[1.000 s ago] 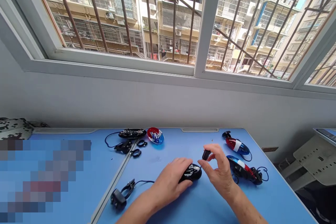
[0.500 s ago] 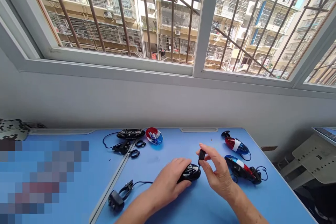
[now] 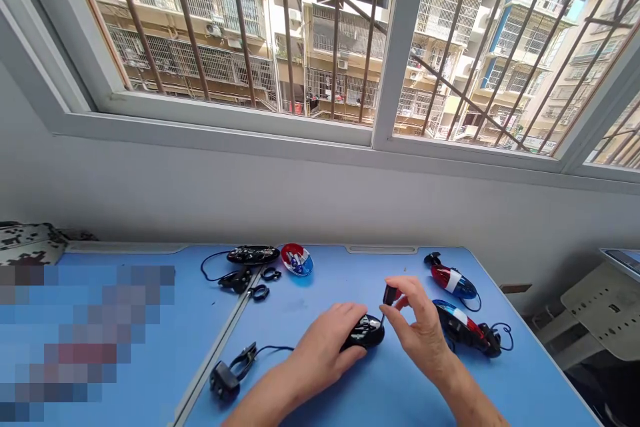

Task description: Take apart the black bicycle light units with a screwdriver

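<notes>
Your left hand (image 3: 325,350) is cupping a glossy black computer mouse (image 3: 363,333) on the blue tabletop (image 3: 310,293), while your right hand (image 3: 424,330) is pinching a small black plug (image 3: 389,294) between closed fingers (image 3: 403,285), just above the mouse. A black clip with cable (image 3: 225,377) is lying to your left, and two red-and-blue mice (image 3: 460,319) are lying to your right. Farther off, a barred window (image 3: 380,47) is showing apartment blocks.
</notes>
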A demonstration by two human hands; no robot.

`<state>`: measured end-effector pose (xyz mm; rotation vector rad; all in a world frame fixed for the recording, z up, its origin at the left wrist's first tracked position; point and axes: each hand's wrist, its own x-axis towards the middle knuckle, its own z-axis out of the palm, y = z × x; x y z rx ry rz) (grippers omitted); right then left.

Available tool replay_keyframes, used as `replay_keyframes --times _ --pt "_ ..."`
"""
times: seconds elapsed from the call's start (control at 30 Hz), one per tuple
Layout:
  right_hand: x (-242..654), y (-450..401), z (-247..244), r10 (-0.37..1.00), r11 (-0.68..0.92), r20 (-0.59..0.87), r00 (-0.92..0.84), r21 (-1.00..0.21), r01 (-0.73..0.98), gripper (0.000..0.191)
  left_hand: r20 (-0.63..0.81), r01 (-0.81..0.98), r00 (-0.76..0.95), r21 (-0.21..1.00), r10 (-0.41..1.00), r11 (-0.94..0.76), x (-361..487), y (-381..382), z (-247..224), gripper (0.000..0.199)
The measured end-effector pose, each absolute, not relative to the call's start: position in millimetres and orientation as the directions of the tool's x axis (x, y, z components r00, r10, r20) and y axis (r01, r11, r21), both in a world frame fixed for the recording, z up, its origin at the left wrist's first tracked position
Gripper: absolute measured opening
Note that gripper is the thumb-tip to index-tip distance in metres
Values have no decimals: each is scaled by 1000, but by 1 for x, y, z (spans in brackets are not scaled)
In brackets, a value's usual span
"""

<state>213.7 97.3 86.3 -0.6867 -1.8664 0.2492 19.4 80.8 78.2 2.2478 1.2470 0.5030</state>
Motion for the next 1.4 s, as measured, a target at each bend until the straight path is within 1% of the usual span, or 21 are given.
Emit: replay_keyframes --times 0.17,0.4,0.57,0.67,0.77,0.83,1.07,1.23,1.4 --pt "214 97 86 556 830 769 -315 -493 260 47 87 669 507 588 857 -455 17 82 72 46" --pt "218 97 85 595 802 714 -370 -556 217 46 69 674 509 589 858 -447 20 82 76 45" --pt "217 97 80 575 818 743 -342 -512 263 45 50 689 497 583 866 -429 21 81 80 44" --pt "215 99 79 564 814 784 -259 -475 335 41 50 690 495 584 867 -428 21 80 79 43" --pt "215 100 80 561 799 806 -188 -469 375 40 63 678 504 588 861 -441 21 81 77 44" --pt "214 100 82 557 803 808 -190 -467 370 43 74 674 504 589 860 -446 20 81 76 45" --pt "214 97 80 523 846 802 -287 -449 287 52 90 668 501 593 861 -450 19 81 74 47" --pt "214 95 80 530 841 794 -299 -446 306 44 89 675 496 586 864 -448 20 82 74 46" --pt "214 98 85 522 822 828 -205 -425 379 33 96 673 500 583 861 -456 20 82 76 42"
